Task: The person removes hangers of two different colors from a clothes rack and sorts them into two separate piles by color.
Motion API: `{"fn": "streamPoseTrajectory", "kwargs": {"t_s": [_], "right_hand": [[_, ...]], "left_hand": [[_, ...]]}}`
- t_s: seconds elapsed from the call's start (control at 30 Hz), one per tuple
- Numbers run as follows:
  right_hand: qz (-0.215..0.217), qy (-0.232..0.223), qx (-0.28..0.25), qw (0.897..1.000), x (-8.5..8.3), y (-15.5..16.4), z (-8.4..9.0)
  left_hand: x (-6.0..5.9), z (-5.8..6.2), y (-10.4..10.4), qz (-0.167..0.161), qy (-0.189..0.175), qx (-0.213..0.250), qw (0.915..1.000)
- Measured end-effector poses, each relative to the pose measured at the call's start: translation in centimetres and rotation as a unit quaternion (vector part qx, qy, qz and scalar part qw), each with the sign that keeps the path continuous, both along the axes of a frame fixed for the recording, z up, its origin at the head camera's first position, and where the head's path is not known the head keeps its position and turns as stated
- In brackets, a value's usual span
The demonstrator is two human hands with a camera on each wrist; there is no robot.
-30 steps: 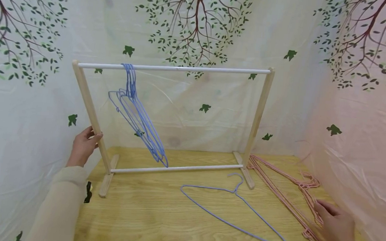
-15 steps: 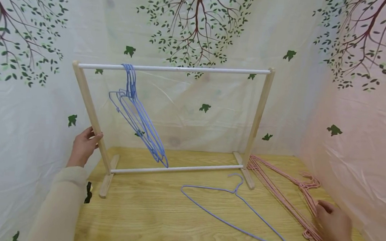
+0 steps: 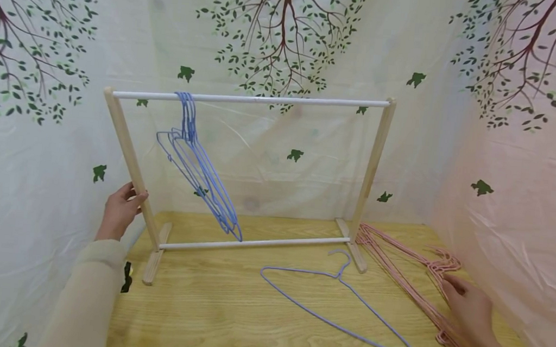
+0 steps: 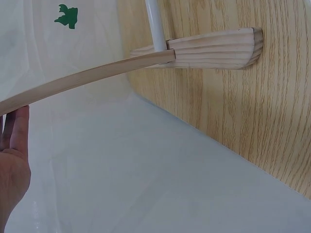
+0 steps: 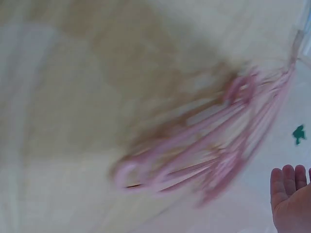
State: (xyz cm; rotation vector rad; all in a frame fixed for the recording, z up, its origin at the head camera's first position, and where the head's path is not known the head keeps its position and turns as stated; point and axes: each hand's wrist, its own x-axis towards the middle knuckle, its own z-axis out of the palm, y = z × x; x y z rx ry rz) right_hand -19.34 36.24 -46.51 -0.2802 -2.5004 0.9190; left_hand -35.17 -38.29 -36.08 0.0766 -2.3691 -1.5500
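A wooden rack with a white top rail (image 3: pixel 254 99) stands on the table (image 3: pixel 227 322). My left hand (image 3: pixel 120 208) grips its left post (image 3: pixel 129 162), thumb in front; in the left wrist view the hand (image 4: pixel 12 160) lies beside the post (image 4: pixel 87 77). Several blue wire hangers (image 3: pixel 199 173) hang near the rail's left end. One blue hanger (image 3: pixel 336 309) lies flat on the table. At the right, my right hand (image 3: pixel 468 311) rests with straight fingers on a pile of pink hangers (image 3: pixel 398 267), near their hooks. The right wrist view is blurred, showing the pink hangers (image 5: pixel 204 160) and fingertips (image 5: pixel 289 194).
Plastic sheeting printed with trees (image 3: pixel 278 43) walls in the table at the back and on both sides. The rack's foot (image 4: pixel 214 48) and white lower rail (image 4: pixel 154 22) sit near the table's left edge. Bare wood lies in front of the rack.
My right hand has slid a little left and away along the pink hangers toward their hooks. The left hand and the rack have stayed still.
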Motion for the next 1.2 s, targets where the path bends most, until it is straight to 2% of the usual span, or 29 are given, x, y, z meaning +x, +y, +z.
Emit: {"fn": "streamPoseTrajectory", "kwargs": {"t_s": [0.13,0.4,0.57,0.73,0.87,1.0,1.2], "right_hand": [[0.014,0.024,0.019,0.999,-0.6,-1.9,1.0],[0.053,0.079,0.012,0.995,-2.9,-7.0,3.4],[0.087,0.1,-0.012,0.991,-5.0,-11.8,5.5],[0.132,0.135,-0.05,0.981,-7.2,-17.5,7.8],[0.166,0.13,-0.087,0.974,-8.4,-21.8,10.0],[0.195,0.114,-0.102,0.969,-9.1,-25.9,12.5],[0.237,0.124,-0.117,0.956,-10.5,-31.6,15.0]], "left_hand": [[-0.1,0.0,0.0,0.004,0.0,0.002,1.0],[-0.6,-0.1,0.0,-0.009,0.004,0.009,0.9999],[-1.0,-0.2,-0.2,-0.011,0.013,0.006,0.9998],[-1.3,-0.2,-0.7,-0.005,0.012,0.002,0.9999],[-1.6,-0.1,-0.8,-0.005,0.009,-0.001,0.9999],[-1.8,0.0,-0.8,-0.009,0.007,-0.002,0.9999],[-2.0,0.2,-0.7,-0.008,0.008,-0.01,0.9999]]}}
